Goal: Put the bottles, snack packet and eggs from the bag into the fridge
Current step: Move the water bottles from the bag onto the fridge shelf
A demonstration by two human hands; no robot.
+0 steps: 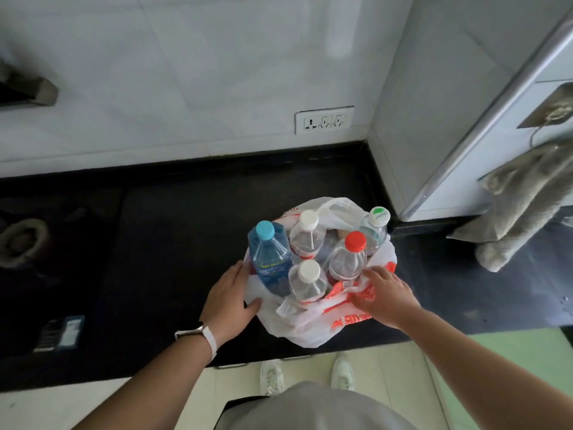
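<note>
**Both hands on the bag of bottles**

Now the left hand [231,293] lies open and flat against the left side of the white and orange plastic bag [313,321], fingers spread on the plastic, thumb toward the near side. A white watch band [206,335] circles that wrist. The right hand [383,293] rests on the bag's right rim, its fingers curled onto a bunched fold of the plastic beside the red-capped bottle [348,259]; whether they pinch the fold cannot be told.

Inside the bag, five bottles stand upright and close together. The blue bottle [271,259] with a light blue cap is at the left, a clear bottle with a white cap [307,235] stands behind it, and another white-capped bottle [307,280] is nearest. The green-and-white-capped bottle [375,226] is at the far right. No snack packet or eggs can be made out among them.

The bag sits on the dark bench [173,243], toward its right end. A wall socket [324,120] is on the far wall, and a grey cloth [521,206] hangs at the right.
</note>
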